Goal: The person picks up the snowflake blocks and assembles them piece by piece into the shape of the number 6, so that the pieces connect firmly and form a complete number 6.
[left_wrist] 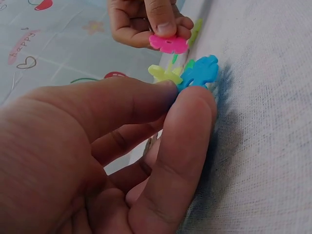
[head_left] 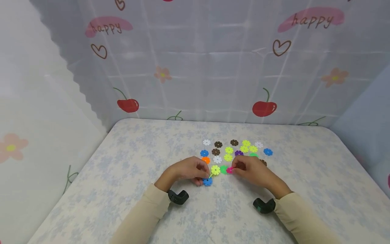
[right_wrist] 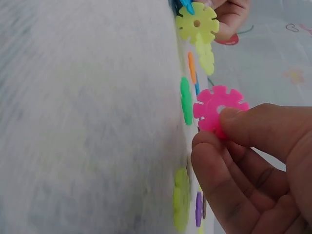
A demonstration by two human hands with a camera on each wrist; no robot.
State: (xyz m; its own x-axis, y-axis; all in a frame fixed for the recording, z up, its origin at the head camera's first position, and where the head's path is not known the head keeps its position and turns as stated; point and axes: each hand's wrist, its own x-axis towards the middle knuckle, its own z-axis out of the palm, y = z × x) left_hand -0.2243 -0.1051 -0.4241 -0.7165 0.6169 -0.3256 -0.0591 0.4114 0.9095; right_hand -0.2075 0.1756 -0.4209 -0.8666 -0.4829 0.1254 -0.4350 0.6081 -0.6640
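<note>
My left hand (head_left: 190, 170) pinches a blue notched plastic disc (left_wrist: 201, 72) between thumb and forefinger, low over the table. Slotted onto that disc is a yellow notched disc (right_wrist: 197, 23), and a second yellow disc (right_wrist: 205, 56) joins on beyond it at an angle. In my right hand (head_left: 251, 169), a pink notched disc (right_wrist: 219, 111) is pinched by its edge between thumb and fingertips. The pink disc is apart from the joined pieces in the right wrist view. A loose green disc (head_left: 223, 169) lies between the two hands.
Behind the hands, several loose discs are spread on the patterned tablecloth (head_left: 134, 149), among them an orange disc (head_left: 205, 160), a white disc (head_left: 217, 159), a brown disc (head_left: 234, 142) and a blue disc (head_left: 268, 151). A printed curtain (head_left: 195, 91) hangs at the table's far edge.
</note>
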